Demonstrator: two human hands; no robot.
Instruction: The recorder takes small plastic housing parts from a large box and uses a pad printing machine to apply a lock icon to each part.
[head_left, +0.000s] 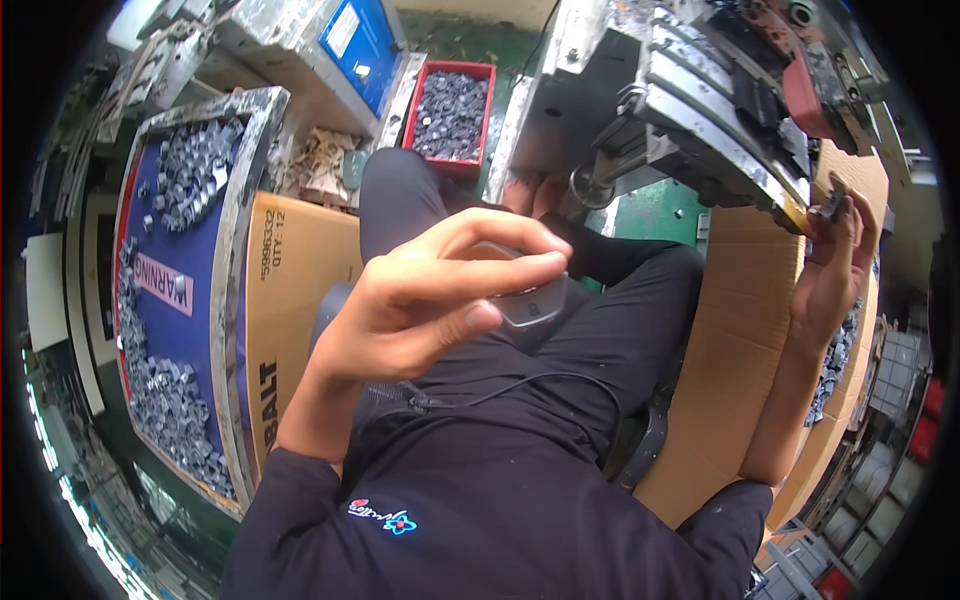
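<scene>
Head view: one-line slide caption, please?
Seated person's left hand holds a grey part; right hand at the machine.

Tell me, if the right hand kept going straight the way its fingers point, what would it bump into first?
Probably the metal machine. The right hand holds a small grey part at the yellow-tipped lower end of the machine's slanted rails, so that edge comes first. Depth is hard to judge.

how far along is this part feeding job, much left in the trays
Done: cannot tell, no finished pile shows. In hand: right hand puts a small grey part at the machine's edge; left hand holds a flat grey piece. Left: many parts in the blue tray and red bin.
</scene>
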